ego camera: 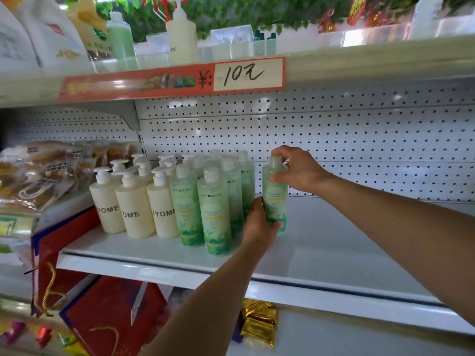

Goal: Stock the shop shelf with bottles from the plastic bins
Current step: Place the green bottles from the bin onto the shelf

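Note:
A green bottle point(275, 199) with a clear cap stands upright on the white shelf point(334, 242), just right of several matching green bottles point(216, 214). My left hand point(259, 222) wraps its lower part. My right hand point(298, 170) pinches its cap from above. Left of the green group stand cream pump bottles point(133, 211) marked ZYOME. No plastic bin is in view.
A pegboard back wall point(359, 140) runs behind the shelf. The upper shelf carries a red price strip point(172, 80) and more bottles point(181, 34). Packaged goods point(38, 173) and a red box point(64, 242) sit to the left. Gold packets point(259, 322) lie on the shelf below.

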The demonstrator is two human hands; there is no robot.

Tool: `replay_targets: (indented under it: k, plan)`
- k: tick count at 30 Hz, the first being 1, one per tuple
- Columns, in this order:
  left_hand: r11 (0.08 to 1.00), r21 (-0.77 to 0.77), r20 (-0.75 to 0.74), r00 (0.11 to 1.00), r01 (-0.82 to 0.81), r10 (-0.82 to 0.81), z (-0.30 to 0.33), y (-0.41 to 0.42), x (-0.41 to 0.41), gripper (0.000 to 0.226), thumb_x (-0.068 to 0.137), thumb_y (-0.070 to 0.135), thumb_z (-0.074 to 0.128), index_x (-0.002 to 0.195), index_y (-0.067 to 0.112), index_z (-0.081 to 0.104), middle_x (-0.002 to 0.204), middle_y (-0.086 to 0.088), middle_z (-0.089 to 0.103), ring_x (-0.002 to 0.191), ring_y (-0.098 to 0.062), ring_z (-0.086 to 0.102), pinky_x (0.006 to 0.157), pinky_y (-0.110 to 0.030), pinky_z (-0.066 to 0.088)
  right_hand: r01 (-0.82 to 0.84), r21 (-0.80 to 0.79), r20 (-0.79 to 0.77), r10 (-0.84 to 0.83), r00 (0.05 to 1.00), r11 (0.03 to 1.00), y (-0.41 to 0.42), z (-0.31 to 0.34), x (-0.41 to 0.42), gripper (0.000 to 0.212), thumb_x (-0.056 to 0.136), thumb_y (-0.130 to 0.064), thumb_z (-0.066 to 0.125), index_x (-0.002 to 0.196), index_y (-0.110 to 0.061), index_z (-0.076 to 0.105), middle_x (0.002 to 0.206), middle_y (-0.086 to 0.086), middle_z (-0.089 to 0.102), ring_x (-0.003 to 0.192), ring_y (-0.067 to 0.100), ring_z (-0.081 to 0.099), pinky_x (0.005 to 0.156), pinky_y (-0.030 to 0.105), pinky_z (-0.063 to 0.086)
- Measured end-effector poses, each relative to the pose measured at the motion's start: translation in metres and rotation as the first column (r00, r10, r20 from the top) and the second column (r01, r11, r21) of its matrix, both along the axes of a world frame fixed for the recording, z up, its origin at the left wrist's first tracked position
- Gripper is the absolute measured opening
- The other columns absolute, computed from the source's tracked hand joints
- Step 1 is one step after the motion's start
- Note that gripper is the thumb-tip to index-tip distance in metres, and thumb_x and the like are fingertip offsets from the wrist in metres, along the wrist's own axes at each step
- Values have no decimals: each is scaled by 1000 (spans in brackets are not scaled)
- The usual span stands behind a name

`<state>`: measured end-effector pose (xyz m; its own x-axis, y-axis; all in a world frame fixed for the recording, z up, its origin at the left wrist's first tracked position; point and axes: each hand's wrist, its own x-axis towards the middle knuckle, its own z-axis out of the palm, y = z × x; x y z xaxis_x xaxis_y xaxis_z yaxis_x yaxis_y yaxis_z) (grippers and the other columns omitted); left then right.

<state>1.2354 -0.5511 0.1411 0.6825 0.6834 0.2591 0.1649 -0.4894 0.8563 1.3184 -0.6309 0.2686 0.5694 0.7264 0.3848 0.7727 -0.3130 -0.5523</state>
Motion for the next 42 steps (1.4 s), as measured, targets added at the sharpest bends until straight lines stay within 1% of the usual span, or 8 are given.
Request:
replay_targets:
  k: [11,16,19,24,27,31,36,42]
  plan:
    - [1000,23,-49,999,-15,16,4,6,7,62,78,15,74,130,18,41,124,-4,58,109,-25,60,96,-39,49,42,-24,5,-42,999,999,7,2,-1,65,81,-18,76,139,-17,46,132,4,52,118,24,52,102,36,43]
    - [999,30,-95,995,-21,24,5,-3,-5,76,76,17,74,141,14,34,131,-9,55,115,-26,57,98,-39,48,68,-67,27,-66,997,995,-2,-2,-13,77,89,-24,67,151,-21,23,149,8,35,133,25,41,106,35,38]
    - [994,107,-132,991,28,-13,4,-12,-27,78,81,20,72,145,10,29,138,-9,47,123,-26,49,104,-36,41,126,40,-20,-125,992,991,-20,-16,-22,63,89,-27,65,145,-22,35,144,5,41,128,23,47,103,41,43]
    - [974,206,-155,986,91,-59,10,-24,-67,51,86,24,71,131,14,51,125,-3,59,111,-19,58,96,-34,48,187,-31,72,-184,980,982,-61,-42,-46,31,90,-26,62,121,-24,59,125,-6,59,109,16,58,95,40,49]
    - [969,229,-93,993,90,-70,12,-33,-95,44,87,23,70,127,16,56,117,1,63,99,-12,61,88,-27,50,203,-117,197,-178,964,972,-85,-58,-69,29,92,-25,59,122,-27,58,124,-9,60,109,12,58,89,31,46]
    - [961,263,-35,996,84,-78,4,-48,-135,32,86,26,70,117,23,63,103,7,68,77,-8,63,79,-32,55,203,-155,269,-156,950,967,-110,-84,-105,29,93,-27,57,122,-27,57,124,-8,59,110,11,58,82,29,41]
    - [971,214,-79,993,103,-88,-37,-62,-179,17,85,29,69,102,29,67,78,17,64,69,-5,64,72,-27,53,179,-151,210,-145,967,972,-135,-143,-149,23,91,-23,57,114,-24,62,108,-8,62,96,13,61,75,28,43]
    - [977,-77,-240,948,197,-210,-131,-76,-217,9,72,39,64,80,44,63,69,12,66,66,-14,67,73,-40,57,148,-269,-8,-156,988,952,-153,-236,-195,19,91,-22,59,109,-24,65,96,-10,66,82,13,60,73,29,49]
